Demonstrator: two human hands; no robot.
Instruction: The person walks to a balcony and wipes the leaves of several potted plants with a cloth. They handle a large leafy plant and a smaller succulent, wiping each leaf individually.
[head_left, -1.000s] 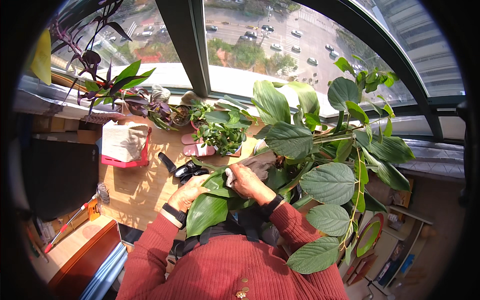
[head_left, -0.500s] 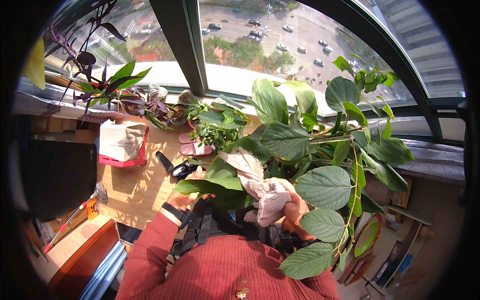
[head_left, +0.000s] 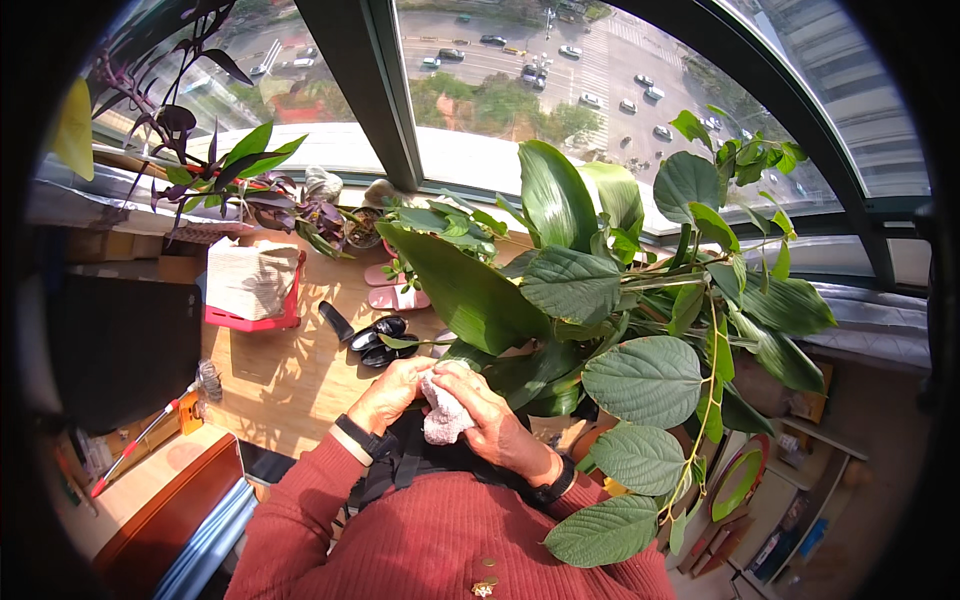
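Both hands meet in front of my chest around a bunched pale pink cloth (head_left: 446, 412). My right hand (head_left: 500, 430) is closed over it from the right. My left hand (head_left: 388, 394) has its fingers curled against the cloth's left side, some of them hidden behind it. Just beyond the hands a broad, shiny green leaf (head_left: 462, 290) leans up to the left, touched by neither hand. It belongs to a big leafy plant (head_left: 570, 285) that fills the space ahead and to the right. Rounder, ribbed leaves (head_left: 643, 375) hang close beside my right forearm.
Black shoes (head_left: 380, 335) and pink slippers (head_left: 398, 297) lie on the wooden floor. Left of them stands a red basket (head_left: 255, 320) holding a beige bag. Smaller potted plants (head_left: 360, 225) line the window. A wooden cabinet (head_left: 180, 500) is at lower left, a shelf (head_left: 800, 490) at lower right.
My left hand has let go of the broad leaf, which now stands up and away. The cloth has moved left and is bunched smaller, with both hands together on it.
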